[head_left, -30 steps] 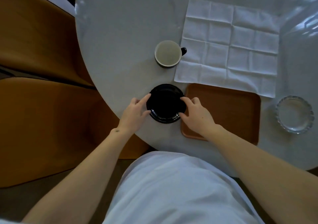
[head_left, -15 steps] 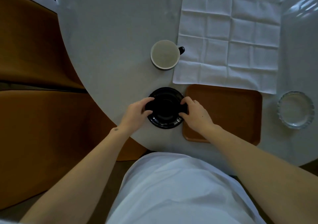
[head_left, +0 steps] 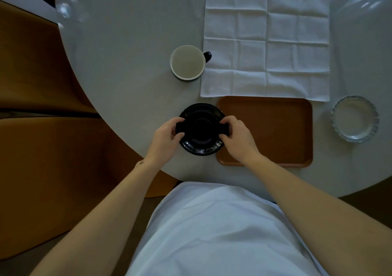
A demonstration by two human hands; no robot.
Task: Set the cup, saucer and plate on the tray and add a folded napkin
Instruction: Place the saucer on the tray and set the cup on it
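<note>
A black saucer is gripped at its left edge by my left hand and at its right edge by my right hand. It seems to hover just above a black plate with a glossy rim, which lies near the table's front edge. The plate touches the left side of the brown tray, which holds nothing. A cup, white inside with a black handle, stands farther back. The white napkin lies unfolded and flat behind the tray.
A fluted clear glass dish sits right of the tray. The round grey table curves away on the left, with brown upholstered seats beyond its edge. My white-clothed lap is below the table's front edge.
Both hands moved from touching the black dish's rim to curling round the saucer's edges. The saucer now appears raised a little off the plate under it.
</note>
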